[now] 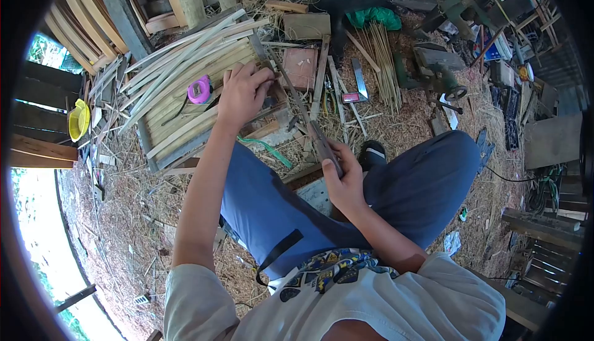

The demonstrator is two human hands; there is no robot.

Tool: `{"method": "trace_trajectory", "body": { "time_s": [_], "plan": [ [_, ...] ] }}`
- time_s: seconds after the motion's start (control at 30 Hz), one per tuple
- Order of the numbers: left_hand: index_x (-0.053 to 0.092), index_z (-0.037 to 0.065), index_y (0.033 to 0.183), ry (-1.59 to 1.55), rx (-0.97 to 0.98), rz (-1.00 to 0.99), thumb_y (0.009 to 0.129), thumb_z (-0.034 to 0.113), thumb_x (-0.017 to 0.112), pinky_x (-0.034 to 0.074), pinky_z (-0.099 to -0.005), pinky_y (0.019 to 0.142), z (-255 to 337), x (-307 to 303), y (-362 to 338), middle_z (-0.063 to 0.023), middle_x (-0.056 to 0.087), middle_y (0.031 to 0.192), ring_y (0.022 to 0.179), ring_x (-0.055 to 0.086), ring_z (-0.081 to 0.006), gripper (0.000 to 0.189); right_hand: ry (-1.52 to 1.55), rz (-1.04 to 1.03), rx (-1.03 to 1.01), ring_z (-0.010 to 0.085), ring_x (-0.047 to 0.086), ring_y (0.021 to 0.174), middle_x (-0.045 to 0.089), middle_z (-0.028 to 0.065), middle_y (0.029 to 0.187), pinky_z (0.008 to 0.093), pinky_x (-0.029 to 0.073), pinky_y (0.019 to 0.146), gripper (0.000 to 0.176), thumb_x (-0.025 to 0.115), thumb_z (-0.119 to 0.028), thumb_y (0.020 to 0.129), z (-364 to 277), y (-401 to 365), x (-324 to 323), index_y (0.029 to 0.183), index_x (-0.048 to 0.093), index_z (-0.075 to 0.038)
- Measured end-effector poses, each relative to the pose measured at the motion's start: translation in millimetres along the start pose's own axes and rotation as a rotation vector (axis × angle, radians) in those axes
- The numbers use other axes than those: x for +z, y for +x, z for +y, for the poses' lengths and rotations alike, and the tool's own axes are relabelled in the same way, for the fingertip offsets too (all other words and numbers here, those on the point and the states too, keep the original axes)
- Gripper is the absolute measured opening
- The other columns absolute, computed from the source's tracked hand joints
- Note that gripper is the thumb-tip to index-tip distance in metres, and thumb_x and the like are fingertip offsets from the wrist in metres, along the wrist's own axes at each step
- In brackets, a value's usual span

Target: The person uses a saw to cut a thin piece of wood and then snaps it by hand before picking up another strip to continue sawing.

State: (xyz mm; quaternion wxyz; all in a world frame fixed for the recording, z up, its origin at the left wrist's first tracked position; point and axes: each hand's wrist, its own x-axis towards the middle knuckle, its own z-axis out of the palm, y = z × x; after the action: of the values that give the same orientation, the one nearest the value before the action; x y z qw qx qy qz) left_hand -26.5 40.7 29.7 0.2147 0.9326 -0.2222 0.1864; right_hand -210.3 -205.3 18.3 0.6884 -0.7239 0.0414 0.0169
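My right hand (344,183) is wrapped around the dark handle of a long, narrow-bladed knife (295,96). Its blade points up and left, past the fingertips of my left hand (243,96). Those left fingers are bent and pressed together over the right end of a slatted wooden panel (179,115); whatever they pinch is too small or hidden to name. On the panel lie a pink tape measure (199,90) and loose pale wood strips (192,50). A green strap (267,149) hangs below my left hand, close to my knee.
A try square (359,81) and a bundle of thin sticks (385,62) lie on the shavings-covered ground ahead. A reddish block (299,69) sits beside the panel. Further right stands a metal machine with a handwheel (456,93). A yellow basin (79,120) is at the left.
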Motion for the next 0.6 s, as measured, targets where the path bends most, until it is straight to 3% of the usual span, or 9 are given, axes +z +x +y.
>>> {"method": "trace_trajectory", "body": {
  "time_s": [0.1, 0.2, 0.3, 0.4, 0.6],
  "plan": [
    [0.073, 0.016, 0.105, -0.003, -0.024, -0.016, 0.093, 0.013, 0.074, 0.043, -0.0447, 0.091, 1, -1, 0, -0.0061, 0.061, 0.094, 0.098, 0.059, -0.0311, 0.012, -0.056, 0.041, -0.085, 0.0041, 0.056, 0.078, 0.066, 0.0022, 0.098, 0.0239, 0.045, 0.069, 0.040, 0.061, -0.010, 0.105, 3, -2, 2, 0.143, 0.059, 0.001],
    [0.073, 0.016, 0.105, 0.007, 0.002, -0.004, 0.093, 0.013, 0.074, 0.043, -0.0446, 0.091, -1, 1, 0, -0.0060, 0.061, 0.094, 0.098, 0.059, -0.0310, 0.012, 0.018, 0.009, 0.024, 0.0045, 0.057, 0.079, 0.067, 0.0048, 0.099, 0.0244, 0.047, 0.070, 0.042, 0.062, -0.011, 0.104, -5, -13, 0, 0.144, 0.057, 0.001],
    [0.072, 0.015, 0.104, -0.008, 0.008, 0.013, 0.093, 0.013, 0.074, 0.043, -0.0444, 0.091, -1, 2, 0, -0.0059, 0.061, 0.094, 0.099, 0.059, -0.0309, 0.011, -0.082, 0.024, -0.118, 0.0051, 0.059, 0.081, 0.068, 0.0070, 0.101, 0.0243, 0.048, 0.072, 0.043, 0.063, -0.011, 0.104, 2, 1, 3, 0.145, 0.055, 0.001],
    [0.073, 0.018, 0.103, -0.002, -0.031, -0.032, 0.094, 0.017, 0.074, 0.043, -0.0450, 0.090, -2, 1, 0, -0.0044, 0.062, 0.095, 0.101, 0.059, -0.0293, 0.010, -0.096, -0.005, 0.053, 0.0058, 0.060, 0.080, 0.069, 0.0069, 0.097, 0.0250, 0.049, 0.072, 0.043, 0.064, -0.012, 0.104, -4, 3, 4, 0.144, 0.055, 0.001],
    [0.073, 0.018, 0.102, -0.001, -0.021, -0.016, 0.093, 0.016, 0.074, 0.044, -0.0451, 0.090, -3, 4, 0, -0.0050, 0.061, 0.094, 0.100, 0.059, -0.0294, 0.010, -0.089, 0.031, -0.041, 0.0056, 0.057, 0.071, 0.066, 0.0037, 0.082, 0.0268, 0.047, 0.064, 0.041, 0.064, -0.013, 0.102, -4, -6, 1, 0.142, 0.058, -0.001]
  ]
}}
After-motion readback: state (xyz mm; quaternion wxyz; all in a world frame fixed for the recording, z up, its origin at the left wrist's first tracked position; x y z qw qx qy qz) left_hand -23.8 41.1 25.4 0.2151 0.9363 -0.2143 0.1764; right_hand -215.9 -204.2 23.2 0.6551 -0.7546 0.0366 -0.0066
